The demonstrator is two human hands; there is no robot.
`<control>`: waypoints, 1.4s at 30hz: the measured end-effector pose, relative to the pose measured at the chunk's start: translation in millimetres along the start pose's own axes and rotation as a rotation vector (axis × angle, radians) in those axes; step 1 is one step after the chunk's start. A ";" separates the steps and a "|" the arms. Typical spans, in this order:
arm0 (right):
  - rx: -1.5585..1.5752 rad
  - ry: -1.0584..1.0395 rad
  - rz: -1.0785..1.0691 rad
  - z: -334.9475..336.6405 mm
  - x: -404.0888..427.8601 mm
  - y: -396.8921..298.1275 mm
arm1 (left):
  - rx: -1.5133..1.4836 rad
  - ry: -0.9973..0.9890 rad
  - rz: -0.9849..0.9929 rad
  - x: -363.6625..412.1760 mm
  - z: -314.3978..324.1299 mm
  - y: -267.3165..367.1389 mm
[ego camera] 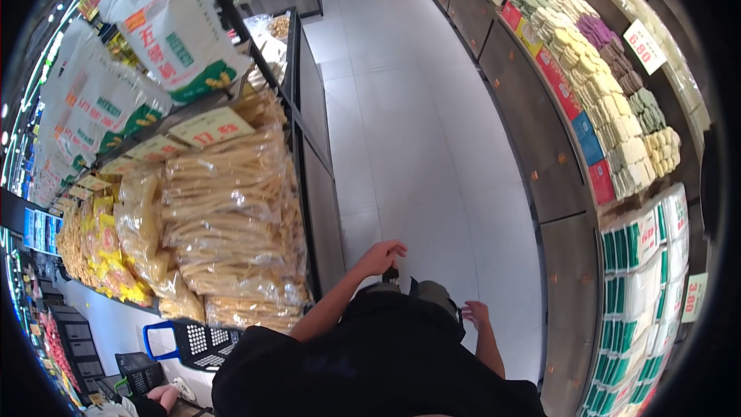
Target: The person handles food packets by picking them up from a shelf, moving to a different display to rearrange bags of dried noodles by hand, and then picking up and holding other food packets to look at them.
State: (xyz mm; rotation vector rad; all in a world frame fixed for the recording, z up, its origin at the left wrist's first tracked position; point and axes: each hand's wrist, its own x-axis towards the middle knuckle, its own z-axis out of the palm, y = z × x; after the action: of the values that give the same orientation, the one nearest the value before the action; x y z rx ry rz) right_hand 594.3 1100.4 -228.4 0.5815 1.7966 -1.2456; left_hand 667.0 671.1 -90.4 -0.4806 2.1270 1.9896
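Observation:
My left hand (384, 257) hangs in front of my body above the aisle floor, its fingers loosely curled and apart. Nothing shows in its grasp. Lower, on the right, my right hand (476, 313) is beside my shorts (435, 293), fingers slightly spread; I see nothing held in it. Nearest on the left is a display stand with clear plastic packs of long, pale yellow dried sticks (231, 220). White bags with green and red print (173, 35) stand above them, behind a price sign (211, 126).
Pale tiled floor (399, 104) runs ahead between the displays. At right, a shelf over dark cabinet fronts (521, 110) holds coloured dried noodle bundles (579, 63) and green-and-white packets (631, 301). A black basket with a blue handle (202, 344) and a person's leg (165, 395) are lower left.

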 end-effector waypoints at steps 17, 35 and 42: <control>-0.351 -0.209 0.113 6.5 260.4 -361.8 | 1.127 -0.046 -0.366 141.8 -103.9 -250.5; -0.717 -1.221 -0.681 568.1 213.0 -864.5 | 0.083 0.949 -0.580 352.2 -94.7 -185.2; -0.769 -1.789 -0.580 695.5 100.2 -879.4 | -0.611 1.350 -0.423 400.5 -344.1 -23.8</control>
State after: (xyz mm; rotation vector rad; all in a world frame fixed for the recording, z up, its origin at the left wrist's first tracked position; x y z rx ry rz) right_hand 138.6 108.0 44.6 -1.2433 0.6127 -0.6837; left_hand 331.5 286.0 -226.0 -2.6767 1.3842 2.1851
